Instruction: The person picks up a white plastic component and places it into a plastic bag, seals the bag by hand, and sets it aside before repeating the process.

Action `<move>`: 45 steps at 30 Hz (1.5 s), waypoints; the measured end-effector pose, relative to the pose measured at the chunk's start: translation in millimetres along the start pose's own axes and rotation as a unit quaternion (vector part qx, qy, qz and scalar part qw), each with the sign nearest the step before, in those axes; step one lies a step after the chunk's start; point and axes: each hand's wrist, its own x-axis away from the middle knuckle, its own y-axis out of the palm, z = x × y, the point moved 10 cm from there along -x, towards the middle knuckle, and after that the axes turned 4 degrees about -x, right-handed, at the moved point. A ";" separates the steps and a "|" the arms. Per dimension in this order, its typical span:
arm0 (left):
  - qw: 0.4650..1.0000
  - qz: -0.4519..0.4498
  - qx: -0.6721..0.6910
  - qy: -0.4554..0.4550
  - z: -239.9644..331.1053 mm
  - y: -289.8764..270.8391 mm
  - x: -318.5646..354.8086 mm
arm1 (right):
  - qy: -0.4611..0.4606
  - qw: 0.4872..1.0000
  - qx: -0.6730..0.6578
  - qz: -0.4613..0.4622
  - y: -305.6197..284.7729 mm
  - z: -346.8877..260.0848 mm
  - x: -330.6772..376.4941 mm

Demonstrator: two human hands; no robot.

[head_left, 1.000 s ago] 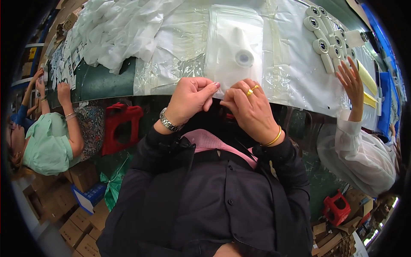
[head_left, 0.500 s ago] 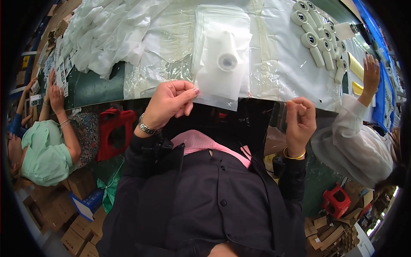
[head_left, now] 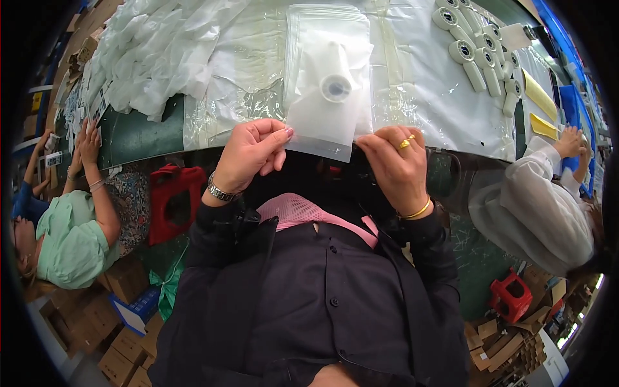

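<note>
In front of me a translucent plastic bag lies on a stack of similar bags. Through its film shows a white handheld device with a round head and a slim handle. My left hand pinches the bag's near left edge between thumb and forefinger. At the near right edge, my right hand has thumb and fingertips pressed together on the bag; the fingertips are partly hidden. The bag's near end hangs past the table edge.
Loose white bags are heaped at the far left of the table. Several white round-headed devices lie at the right, beside yellow sheets. Co-workers sit on both sides. A red stool stands at the left.
My right hand has moved left, from beside the table edge to the bag's near right edge. My left hand keeps its pinch. The co-worker's hand at the right has come down.
</note>
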 end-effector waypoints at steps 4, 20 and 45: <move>1.000 0.008 0.004 0.000 -1.2 -4.1 -0.5 | 0.023 0.999 0.021 0.025 -28.1 11.9 8.7; 0.984 0.030 -0.140 0.103 22.9 -28.9 11.2 | 0.189 0.954 0.206 0.109 -102.2 57.2 68.1; 0.738 0.083 -0.428 0.515 83.0 18.7 33.2 | -0.071 0.996 -0.058 -0.023 15.3 -2.0 -17.3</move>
